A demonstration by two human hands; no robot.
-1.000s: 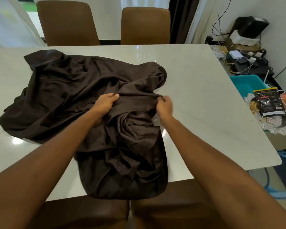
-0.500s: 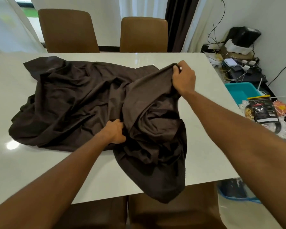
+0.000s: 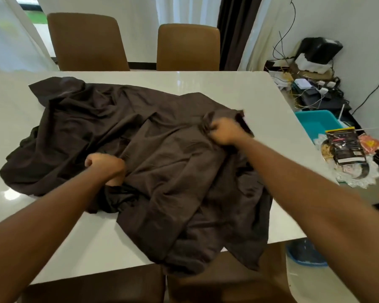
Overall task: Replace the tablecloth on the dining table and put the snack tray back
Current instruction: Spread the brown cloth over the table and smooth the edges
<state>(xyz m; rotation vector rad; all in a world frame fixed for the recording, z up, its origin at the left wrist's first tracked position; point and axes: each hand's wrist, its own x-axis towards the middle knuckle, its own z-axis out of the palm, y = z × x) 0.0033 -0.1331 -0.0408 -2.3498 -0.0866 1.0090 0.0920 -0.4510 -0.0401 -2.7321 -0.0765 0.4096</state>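
A dark brown tablecloth (image 3: 109, 132) lies rumpled over the middle of the white dining table (image 3: 260, 92), with one part hanging over the near edge. My left hand (image 3: 106, 166) is closed on a fold of the cloth at the left centre. Further right and farther away, my right hand (image 3: 224, 132) grips a bunched edge of the same cloth. The snack tray (image 3: 357, 176), a lacy clear dish with snack packets on it, sits off the table at the right.
Two brown chairs (image 3: 85, 42) stand at the far side, and two more chair backs (image 3: 217, 287) are at the near edge. A teal bin (image 3: 315, 123), cables and boxes (image 3: 306, 86) crowd the floor at the right. A blue basin (image 3: 304, 254) sits below the table's near right corner.
The cloth has spread wider to the right. My right hand has come down from a raised corner onto the table, still gripping cloth. My left hand has stayed near the left centre.
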